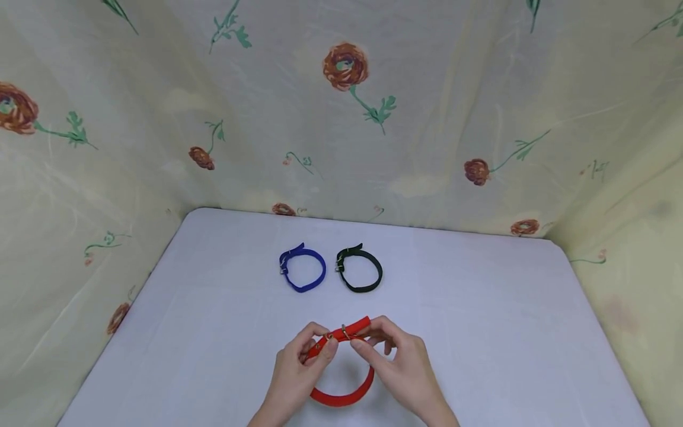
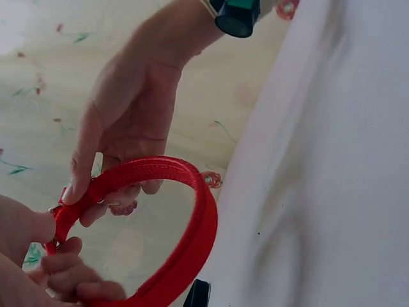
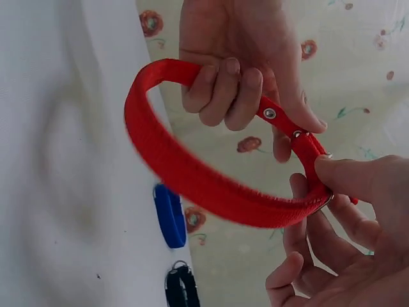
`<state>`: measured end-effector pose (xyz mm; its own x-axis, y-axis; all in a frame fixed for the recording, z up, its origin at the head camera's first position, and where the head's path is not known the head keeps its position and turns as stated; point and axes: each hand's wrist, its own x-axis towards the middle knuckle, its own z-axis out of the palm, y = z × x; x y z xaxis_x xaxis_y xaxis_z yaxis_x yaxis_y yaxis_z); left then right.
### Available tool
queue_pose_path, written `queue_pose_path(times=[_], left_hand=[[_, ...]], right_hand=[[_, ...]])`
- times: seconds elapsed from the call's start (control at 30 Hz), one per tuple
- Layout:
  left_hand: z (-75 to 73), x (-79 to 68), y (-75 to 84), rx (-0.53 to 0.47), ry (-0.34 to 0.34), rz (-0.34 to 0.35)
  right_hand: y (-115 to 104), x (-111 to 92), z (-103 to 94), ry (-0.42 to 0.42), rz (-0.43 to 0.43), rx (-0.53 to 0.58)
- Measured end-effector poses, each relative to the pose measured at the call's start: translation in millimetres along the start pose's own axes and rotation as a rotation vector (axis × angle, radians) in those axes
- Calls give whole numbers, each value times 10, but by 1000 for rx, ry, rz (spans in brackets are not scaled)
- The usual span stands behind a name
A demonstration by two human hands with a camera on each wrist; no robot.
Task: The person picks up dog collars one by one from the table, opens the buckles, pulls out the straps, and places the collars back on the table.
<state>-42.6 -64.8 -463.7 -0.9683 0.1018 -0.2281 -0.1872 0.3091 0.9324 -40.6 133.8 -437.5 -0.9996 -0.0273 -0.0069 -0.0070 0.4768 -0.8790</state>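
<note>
A red buckled collar (image 1: 341, 401) is held up in a loop between both hands, above the white table. My left hand (image 1: 299, 367) pinches the strap's left part with thumb and fingers; in the right wrist view its fingers curl round the red strap (image 3: 192, 179), near metal eyelets (image 3: 270, 113). On the other side of the metal buckle (image 1: 345, 332), my right hand (image 1: 405, 370) pinches the strap between thumb and forefinger. The strap end pokes up past the buckle beside the right fingers. Fingers partly hide the buckle, so how far the strap is threaded cannot be told.
Two more buckled collars lie in loops farther back on the white table (image 1: 480, 308): a blue one (image 1: 302, 289) at left and a dark, nearly black one (image 1: 364, 289) beside it. Flower-patterned cloth (image 1: 427, 107) hangs behind the table and at its sides.
</note>
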Motion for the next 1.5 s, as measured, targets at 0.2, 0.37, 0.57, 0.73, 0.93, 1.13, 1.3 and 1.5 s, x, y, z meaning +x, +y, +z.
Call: queue_pose_path(times=[0.2,0.37,0.57,0.73,0.93,1.13,1.3,1.5], left_hand=[[-24,0,-11,28,-105,66],[-53,-1,-20,36,-136,121],[-50,-19,18,31,-114,63],[0,-12,36,15,-57,18],[17,-32,10,-13,-97,5],[11,-19,8,-8,-84,-7],[21,-2,8,-20,-72,-30],[11,-24,-19,-4,-118,44]], right_hand=[[-5,10,-13,-11,-18,-47],[4,16,-15,-13,-28,-67],[16,18,-12,-12,-26,-47],[23,4,7,12,-41,-8],[34,0,2,32,-76,-9],[23,0,-2,5,-58,-10],[22,-7,0,1,-50,-5],[21,-2,-25,-26,-55,-23]])
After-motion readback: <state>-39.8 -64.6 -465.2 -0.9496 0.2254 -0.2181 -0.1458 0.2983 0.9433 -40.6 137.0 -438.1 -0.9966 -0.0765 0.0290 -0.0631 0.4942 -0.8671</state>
